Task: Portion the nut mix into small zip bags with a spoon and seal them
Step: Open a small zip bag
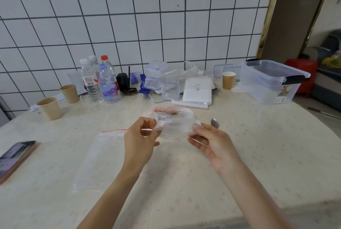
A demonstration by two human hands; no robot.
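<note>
- Both forearms are seen reaching in from the bottom edge toward the middle of a pale, faintly flower-patterned table (239, 155).
- At the centre, a crumpled clear plastic bag (173, 123) is held just above the tabletop between the two hands; a pinkish rim and something dark are glimpsed at its open mouth, but the contents cannot be made out clearly.
- One side of this bag is pinched by the left hand (140, 140), thumb and forefinger curled onto the film.
- The opposite side is held by the right hand (212, 143), palm turned up, fingertips closed lightly on the plastic.
- A flat zip bag (99, 158) with a red seal strip is laid on the table left of the left wrist, partly covered by that forearm.
- A metal spoon (215, 123) is seen lying on the table just beyond the right hand; only its bowl is visible.
- A phone (14, 158) in a reddish case is placed near the left edge of the table.
- Two tan paper cups (49, 107) are stood on the far left, and a third paper cup (228, 80) on the far right.
- Water bottles (103, 79) are grouped against the tiled wall, with small clip-lid containers (158, 79) and a white box (197, 90) beside them.
- A large clear storage bin (273, 83) with black latches is set at the far right corner.
</note>
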